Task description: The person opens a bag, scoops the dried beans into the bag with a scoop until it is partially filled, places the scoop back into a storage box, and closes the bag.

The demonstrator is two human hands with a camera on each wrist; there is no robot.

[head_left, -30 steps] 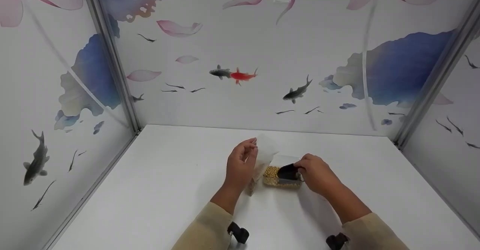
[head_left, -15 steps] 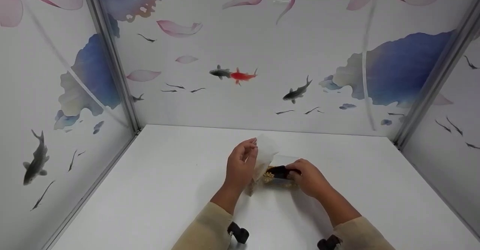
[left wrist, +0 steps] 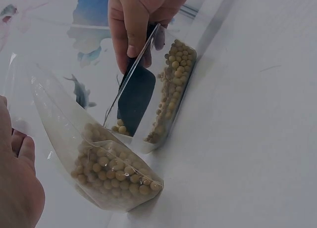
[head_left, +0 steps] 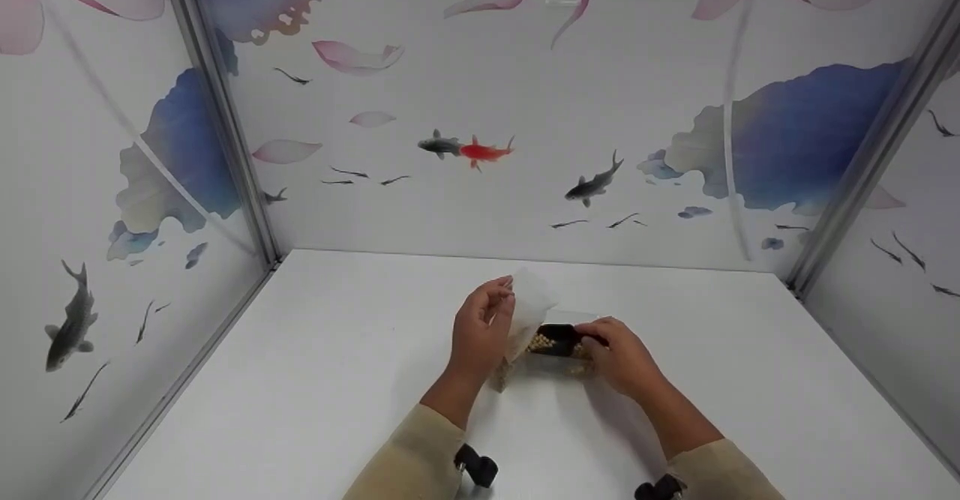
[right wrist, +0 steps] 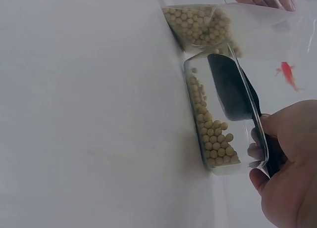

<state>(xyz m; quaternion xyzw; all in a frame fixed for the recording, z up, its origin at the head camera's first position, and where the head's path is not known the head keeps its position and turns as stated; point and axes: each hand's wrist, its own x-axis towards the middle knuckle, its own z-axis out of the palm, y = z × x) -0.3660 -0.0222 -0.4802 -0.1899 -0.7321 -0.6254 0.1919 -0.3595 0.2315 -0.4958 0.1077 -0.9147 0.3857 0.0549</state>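
My left hand [head_left: 482,329] pinches the top edge of a clear plastic bag [head_left: 529,307] and holds it upright on the white table. Yellow beans [left wrist: 113,171] fill the bag's bottom. My right hand [head_left: 619,355] grips the handle of a black scoop [head_left: 558,332]. The scoop carries a few beans and sits over the left end of a clear rectangular container [head_left: 561,366], right beside the bag. In the right wrist view the scoop [right wrist: 229,88] is inside the container [right wrist: 212,134], which holds a layer of beans. The left wrist view shows the scoop [left wrist: 136,97] pointing down toward the bag.
The white table [head_left: 315,365] is walled on three sides by panels printed with fish and petals [head_left: 480,148]. Metal posts [head_left: 225,133] stand at the back corners. Black wrist mounts [head_left: 477,464] show on both beige sleeves.
My right hand has moved the scoop left across the container, from its right part up to the bag's side, with beans now on it. The left hand and bag have stayed put.
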